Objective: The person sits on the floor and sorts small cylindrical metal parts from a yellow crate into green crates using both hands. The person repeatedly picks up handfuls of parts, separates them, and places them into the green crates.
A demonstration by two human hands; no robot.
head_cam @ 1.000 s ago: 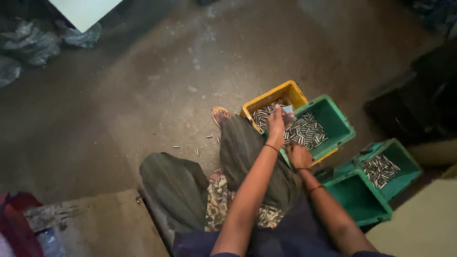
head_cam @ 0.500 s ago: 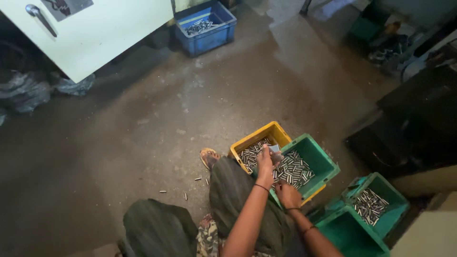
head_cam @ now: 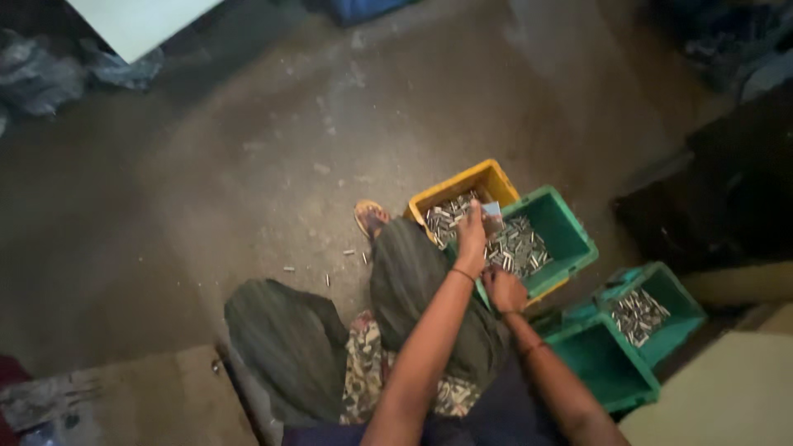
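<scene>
From my remote seat I read the scene from the left: bare concrete floor (head_cam: 206, 190) with a few stray metal pieces, then the person's knees in dark trousers and a sandalled foot (head_cam: 369, 217) just left of the bins. Next comes the yellow bin (head_cam: 462, 183), holding small metal cylinders (head_cam: 446, 221); it touches the green bin (head_cam: 570, 227) on its right, which holds more of the same pieces. The left hand (head_cam: 472, 235) reaches forward over the seam between those two bins, fingers pinched on a small pale flat piece (head_cam: 491, 210) at its tip; what that piece is, I cannot tell. The right hand (head_cam: 504, 289) sits nearer the body, just behind and to the right of the left one, at the near rim of the green bin; it looks loosely curled, but I cannot tell whether it holds anything. So the metal pieces lie straight ahead of both hands, the left being the nearer. Further right stand two more green bins (head_cam: 661, 318), one with pieces, well apart from the hands.
</scene>
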